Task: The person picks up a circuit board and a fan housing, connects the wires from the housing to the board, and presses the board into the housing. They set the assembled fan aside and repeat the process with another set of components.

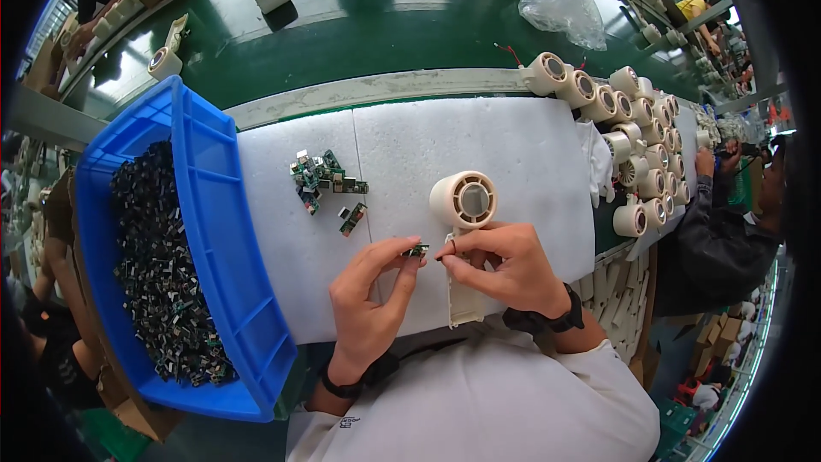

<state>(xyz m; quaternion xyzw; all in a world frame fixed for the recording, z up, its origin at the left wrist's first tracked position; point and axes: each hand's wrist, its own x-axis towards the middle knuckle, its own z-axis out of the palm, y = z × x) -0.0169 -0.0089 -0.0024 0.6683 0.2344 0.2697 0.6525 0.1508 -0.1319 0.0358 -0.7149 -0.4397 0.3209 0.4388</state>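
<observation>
Between thumb and forefinger, my left hand (369,295) pinches a small green circuit board (416,251). Close beside it, my right hand (506,267) is closed in a pinch at a thin dark end, perhaps a wire; its exact kind is too small to make out. Under the right hand lies a cream handheld fan (463,198), its round head pointing away from me and its opened handle (463,304) toward me. A loose cluster of green circuit boards (318,178) rests on the white foam sheet (410,141) beyond my left hand, with another board (351,219) just nearer.
A blue bin (248,291) full of small boards stands at the left. Many cream fan heads (637,133) are stacked at the right. Behind the foam runs a green conveyor (368,26) carrying a few fan parts and a clear plastic bag (563,7). A person (718,235) sits at the right.
</observation>
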